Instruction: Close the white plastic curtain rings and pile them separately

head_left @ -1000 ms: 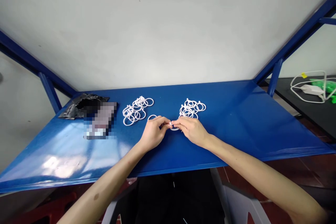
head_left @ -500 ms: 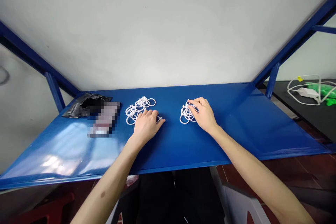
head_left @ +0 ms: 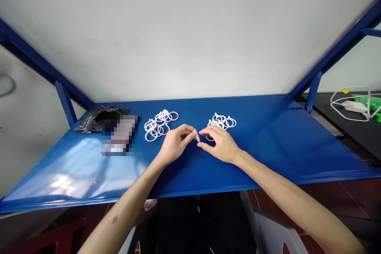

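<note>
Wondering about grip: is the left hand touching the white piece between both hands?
Touching: the head view shows the left hand pinching the white piece near its top.

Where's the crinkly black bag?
In the head view, the black bag lies near the back left corner of the blue table, left of the white rings.

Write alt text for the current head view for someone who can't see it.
A person's left hand pinches a small white piece over a blue table, the right hand open close beside it. Beyond lie a left cluster and a right cluster of white rings.
</note>
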`<action>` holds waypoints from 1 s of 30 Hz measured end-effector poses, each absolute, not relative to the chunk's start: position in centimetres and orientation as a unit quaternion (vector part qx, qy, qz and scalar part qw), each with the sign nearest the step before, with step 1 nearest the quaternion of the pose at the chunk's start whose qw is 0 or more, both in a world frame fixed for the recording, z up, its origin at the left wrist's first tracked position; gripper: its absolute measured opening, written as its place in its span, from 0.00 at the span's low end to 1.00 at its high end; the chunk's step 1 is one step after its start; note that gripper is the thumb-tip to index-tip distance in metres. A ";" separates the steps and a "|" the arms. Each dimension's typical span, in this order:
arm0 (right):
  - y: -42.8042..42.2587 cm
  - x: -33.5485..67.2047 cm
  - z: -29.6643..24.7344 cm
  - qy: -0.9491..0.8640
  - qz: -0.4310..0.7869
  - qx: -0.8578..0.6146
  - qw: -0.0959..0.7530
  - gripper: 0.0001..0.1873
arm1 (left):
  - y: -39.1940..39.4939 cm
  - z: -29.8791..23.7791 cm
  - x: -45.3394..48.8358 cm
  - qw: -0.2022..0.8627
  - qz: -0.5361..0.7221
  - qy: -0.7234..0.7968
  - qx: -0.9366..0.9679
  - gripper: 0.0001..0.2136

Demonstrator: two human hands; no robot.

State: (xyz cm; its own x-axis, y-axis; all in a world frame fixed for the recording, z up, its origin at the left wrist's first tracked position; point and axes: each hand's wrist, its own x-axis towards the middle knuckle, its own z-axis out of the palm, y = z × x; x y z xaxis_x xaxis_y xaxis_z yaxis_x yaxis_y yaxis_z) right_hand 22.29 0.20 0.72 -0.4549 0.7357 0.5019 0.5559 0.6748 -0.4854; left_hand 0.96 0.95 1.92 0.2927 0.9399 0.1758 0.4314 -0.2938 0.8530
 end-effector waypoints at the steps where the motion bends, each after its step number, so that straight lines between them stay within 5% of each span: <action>1: 0.0 22.1 0.6 -0.843 0.133 -0.388 0.348 0.12 | 0.9 1.9 1.2 0.372 0.364 0.478 0.708 0.12; 5: 0.0 21.9 0.0 -0.822 0.170 -0.413 0.354 0.06 | 0.7 1.3 1.8 0.384 0.373 0.485 0.692 0.14; 17: 0.5 22.2 0.6 -0.761 0.268 -0.395 0.439 0.08 | 1.3 0.7 1.7 0.500 0.406 0.446 0.621 0.12; 30: 0.1 22.5 0.5 -0.795 0.301 -0.360 0.385 0.08 | 0.8 0.0 1.7 0.421 0.423 0.415 0.687 0.03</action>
State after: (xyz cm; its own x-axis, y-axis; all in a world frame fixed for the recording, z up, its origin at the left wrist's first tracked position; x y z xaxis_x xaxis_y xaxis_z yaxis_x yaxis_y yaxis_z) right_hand 22.49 0.06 0.48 -0.4448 0.8040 0.3945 0.3408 0.5593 -0.7557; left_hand 1.68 0.83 0.01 0.2974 0.9263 0.2314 0.2139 -0.3009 0.9294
